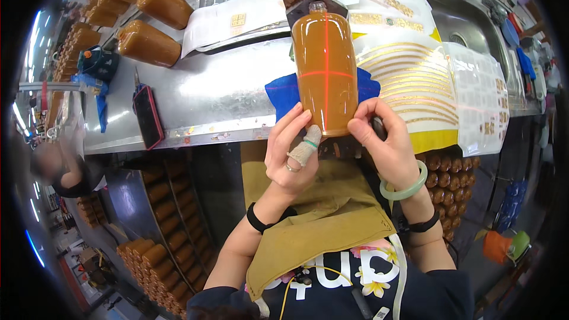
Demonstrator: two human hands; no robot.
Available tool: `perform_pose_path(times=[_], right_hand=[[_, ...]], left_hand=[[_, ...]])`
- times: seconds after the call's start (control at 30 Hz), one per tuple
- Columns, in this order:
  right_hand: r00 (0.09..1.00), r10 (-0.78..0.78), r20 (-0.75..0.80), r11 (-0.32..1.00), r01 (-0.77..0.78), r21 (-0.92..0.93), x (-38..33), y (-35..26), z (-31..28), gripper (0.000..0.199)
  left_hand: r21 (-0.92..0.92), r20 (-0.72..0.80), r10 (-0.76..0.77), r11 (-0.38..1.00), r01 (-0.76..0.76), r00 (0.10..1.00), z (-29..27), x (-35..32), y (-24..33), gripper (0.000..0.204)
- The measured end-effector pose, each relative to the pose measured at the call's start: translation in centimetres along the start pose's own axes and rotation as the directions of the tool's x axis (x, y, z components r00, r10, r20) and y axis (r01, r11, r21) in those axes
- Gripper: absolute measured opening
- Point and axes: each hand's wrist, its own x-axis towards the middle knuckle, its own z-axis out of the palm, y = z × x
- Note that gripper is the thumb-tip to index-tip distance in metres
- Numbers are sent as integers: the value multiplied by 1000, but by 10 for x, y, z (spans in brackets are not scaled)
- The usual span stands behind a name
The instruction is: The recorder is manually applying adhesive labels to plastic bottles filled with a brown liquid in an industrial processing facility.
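A glossy brown bottle (314, 77) lies on its side in front of me, its clear-rimmed neck pointing away and resting against a dark notched support (317, 1). Red light lines cross on its upper face. Under it a blue cloth (281, 96) sticks out on both sides. My left hand (291, 151) holds the bottle's near left corner, fingers closed together; a cloth cover wraps one finger. At the near right corner my right hand (388, 139) pinches the bottle's edge between thumb and bent fingers. A dark rounded bit shows between those fingers, too hidden to name.
Gold decal sheets (409, 86) lie to the right, by a metal sink (468, 21). On the metal bench (219, 83) at left are a red-edged phone (148, 117) and more brown bottles (149, 42). Stacked bottles (157, 275) stand below left. Another person (62, 166) is at far left.
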Motion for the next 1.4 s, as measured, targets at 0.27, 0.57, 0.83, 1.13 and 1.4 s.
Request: perform_pose_path(times=[0.27, 0.57, 0.83, 1.13, 1.4], right_hand=[[1000, 13, 25, 1000, -13, -7, 1, 8, -10, 13], [989, -146, -26, 976, 149, 161, 0, 22, -22, 44], [907, -298, -299, 953, 264, -149, -7, 8, -27, 29], [869, -403, -288, 820, 203, -536, -18, -5, 7, 15], [921, -343, -185, 881, 247, -404, -11, -13, -2, 18]], left_hand=[[75, 26, 119, 990, -121, 993, -4, 0, -2, 32], [76, 249, -46, 997, 28, 967, -10, -3, 18, 51], [267, 180, 27, 961, -75, 983, 7, -9, 20, 59], [-76, 173, -109, 989, 123, 979, -3, 17, 2, 76], [7, 312, -40, 999, 40, 949, -15, 32, -14, 82]])
